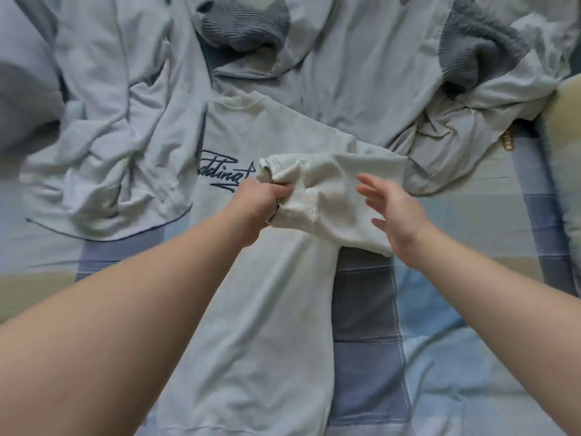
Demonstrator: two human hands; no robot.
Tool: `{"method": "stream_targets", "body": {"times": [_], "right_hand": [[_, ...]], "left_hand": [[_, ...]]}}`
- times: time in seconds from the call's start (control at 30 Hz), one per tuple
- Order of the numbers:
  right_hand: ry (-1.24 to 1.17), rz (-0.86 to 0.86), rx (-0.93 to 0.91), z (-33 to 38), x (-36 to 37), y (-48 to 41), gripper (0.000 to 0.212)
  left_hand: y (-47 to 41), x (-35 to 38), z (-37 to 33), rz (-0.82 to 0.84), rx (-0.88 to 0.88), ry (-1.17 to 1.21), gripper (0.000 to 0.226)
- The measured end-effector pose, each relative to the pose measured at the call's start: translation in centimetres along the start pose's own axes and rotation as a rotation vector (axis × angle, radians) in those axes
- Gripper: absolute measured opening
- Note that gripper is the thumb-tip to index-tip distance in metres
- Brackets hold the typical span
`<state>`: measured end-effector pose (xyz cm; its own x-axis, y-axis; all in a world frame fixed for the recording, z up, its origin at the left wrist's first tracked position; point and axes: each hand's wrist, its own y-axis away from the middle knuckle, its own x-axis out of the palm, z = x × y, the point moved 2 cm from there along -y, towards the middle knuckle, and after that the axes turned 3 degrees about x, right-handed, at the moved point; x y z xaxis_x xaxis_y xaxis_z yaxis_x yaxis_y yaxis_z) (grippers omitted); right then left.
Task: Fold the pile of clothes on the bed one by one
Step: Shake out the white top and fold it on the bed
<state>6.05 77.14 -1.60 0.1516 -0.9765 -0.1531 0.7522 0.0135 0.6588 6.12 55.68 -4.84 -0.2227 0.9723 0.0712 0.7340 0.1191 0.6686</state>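
We look down on a bed (pixel 364 309) that fills the whole view. Its sheet (pixel 440 357) is checked in large patches of pale blue, slate grey and beige, with lines of white stitching along the seams on the near right. At the far right edge lies a pillow (pixel 562 146) in the same beige and blue. At the far left we see a rounded bluish-grey mound (pixel 22 89), its nature unclear. The light is soft, cool and even, and the shadows are faint.
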Motion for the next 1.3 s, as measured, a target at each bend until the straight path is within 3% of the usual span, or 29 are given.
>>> {"method": "stream_targets", "body": {"times": [0.2,0.43,0.57,0.77,0.87,0.97,1.07,1.2,1.3], "right_hand": [[0.404,0.188,-0.101,0.0,12.9,-1.4,0.048],[0.635,0.285,-0.006,-1.1,24.1,-3.6,0.057],[0.664,0.331,0.023,-1.4,27.0,-4.1,0.057],[0.525,0.315,0.051,-1.6,26.2,-4.3,0.053],[0.498,0.253,0.013,-1.1,23.8,-4.5,0.049],[0.473,0.183,-0.027,-0.5,20.1,-4.5,0.047],[0.401,0.102,-0.01,0.0,16.2,-4.2,0.043],[0.435,-0.038,-0.046,0.1,11.6,-3.7,0.037],[0.526,-0.168,-0.206,-0.2,9.7,-3.8,0.036]], "left_hand": [[-0.9,-14.3,-3.1,-0.185,0.136,-0.051,0.01],[-2.0,-28.8,-4.0,-0.438,0.184,-0.274,0.022],[-2.1,-32.2,-3.3,-0.512,0.149,-0.362,0.026],[-1.6,-29.8,-4.9,-0.569,0.18,-0.519,0.028],[-1.3,-25.7,-6.6,-0.475,0.222,-0.547,0.034],[-0.9,-19.8,-7.3,-0.363,0.269,-0.589,0.026],[-0.9,-13.3,-6.0,-0.217,0.222,-0.586,0.026],[-1.2,-7.7,-2.8,0.035,0.116,-0.469,0.072],[-1.6,-8.4,-1.2,-0.034,0.271,-0.735,0.052]]}}
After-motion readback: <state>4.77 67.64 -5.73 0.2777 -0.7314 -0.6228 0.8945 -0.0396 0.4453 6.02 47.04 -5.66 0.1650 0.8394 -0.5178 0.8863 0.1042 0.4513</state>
